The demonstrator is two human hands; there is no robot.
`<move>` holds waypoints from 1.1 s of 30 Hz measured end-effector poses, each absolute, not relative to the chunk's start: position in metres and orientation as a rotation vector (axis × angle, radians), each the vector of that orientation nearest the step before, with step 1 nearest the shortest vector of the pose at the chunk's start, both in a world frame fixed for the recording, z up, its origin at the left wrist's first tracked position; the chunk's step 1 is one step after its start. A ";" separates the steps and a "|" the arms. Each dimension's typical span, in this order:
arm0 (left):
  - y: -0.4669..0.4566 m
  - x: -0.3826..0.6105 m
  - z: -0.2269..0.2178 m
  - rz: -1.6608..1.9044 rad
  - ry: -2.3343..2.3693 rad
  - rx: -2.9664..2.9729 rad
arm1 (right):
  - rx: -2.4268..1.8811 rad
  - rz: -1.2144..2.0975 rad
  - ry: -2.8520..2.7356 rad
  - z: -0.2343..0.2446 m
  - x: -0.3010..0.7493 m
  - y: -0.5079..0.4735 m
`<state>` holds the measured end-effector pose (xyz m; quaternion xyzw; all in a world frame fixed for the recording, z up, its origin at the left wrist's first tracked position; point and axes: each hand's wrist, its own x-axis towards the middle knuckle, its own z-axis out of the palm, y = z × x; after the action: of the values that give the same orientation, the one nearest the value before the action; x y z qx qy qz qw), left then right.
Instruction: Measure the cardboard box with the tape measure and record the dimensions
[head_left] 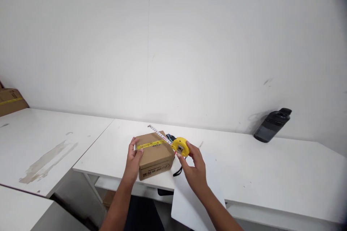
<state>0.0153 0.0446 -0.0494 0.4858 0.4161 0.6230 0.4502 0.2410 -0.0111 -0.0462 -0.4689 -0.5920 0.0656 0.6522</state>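
Note:
A small cardboard box (155, 157) with a strip of yellow tape on top stands near the front edge of a white table (257, 166). My left hand (133, 162) grips the box's left side, thumb on the top. My right hand (193, 168) holds a yellow tape measure (181, 146) at the box's upper right corner. Its white blade (159, 134) runs out along the far top edge of the box. A black strap hangs below the tape measure.
A dark bottle (271, 125) leans against the wall at the back right. A white sheet (195, 191) overhangs the table's front edge. Another white table (40, 144) stands to the left, with a second cardboard box (11, 100) at its far end.

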 end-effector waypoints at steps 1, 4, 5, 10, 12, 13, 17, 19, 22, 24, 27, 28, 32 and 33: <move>0.041 0.024 -0.051 1.613 1.117 1.240 | -1.070 0.061 -1.335 -0.047 0.235 -0.013; 0.030 0.046 -0.052 1.748 1.319 1.337 | -1.036 -0.063 -1.396 -0.054 0.217 -0.013; 0.027 0.051 -0.052 1.761 1.355 1.346 | -1.019 -0.072 -1.435 -0.057 0.213 -0.012; 0.025 0.054 -0.050 1.794 1.437 1.444 | -0.927 -0.130 -1.607 -0.064 0.208 -0.010; 0.025 0.053 -0.051 1.812 1.447 1.522 | -0.919 -0.147 -1.622 -0.065 0.212 -0.013; 0.025 0.053 -0.051 1.809 1.439 1.540 | -0.922 -0.148 -1.626 -0.065 0.214 -0.014; 0.023 0.055 -0.054 1.801 1.358 1.484 | -0.935 -0.133 -1.641 -0.068 0.220 -0.016; 0.023 0.055 -0.054 1.805 1.373 1.480 | -0.929 -0.132 -1.646 -0.069 0.220 -0.015; 0.024 0.055 -0.052 1.775 1.414 1.504 | -0.931 -0.135 -1.654 -0.071 0.218 -0.012; 0.025 0.055 -0.051 1.795 1.390 1.504 | -0.943 -0.126 -1.638 -0.074 0.218 -0.011; 0.026 0.052 -0.051 1.843 1.338 1.492 | -0.966 -0.076 -1.577 -0.081 0.223 -0.012; 0.026 0.049 -0.052 1.844 1.320 1.478 | -0.974 -0.048 -1.546 -0.083 0.226 -0.013; 0.028 0.020 -0.054 1.794 1.122 1.370 | -1.079 0.181 -1.242 -0.083 0.245 -0.018; 0.029 0.008 -0.055 1.770 1.067 1.324 | -1.089 0.288 -1.136 -0.080 0.251 -0.019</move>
<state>0.0082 0.0286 -0.0552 0.5080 0.4094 0.6788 0.3368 0.2509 -0.0194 -0.0804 -0.4883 -0.5092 0.1292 0.6968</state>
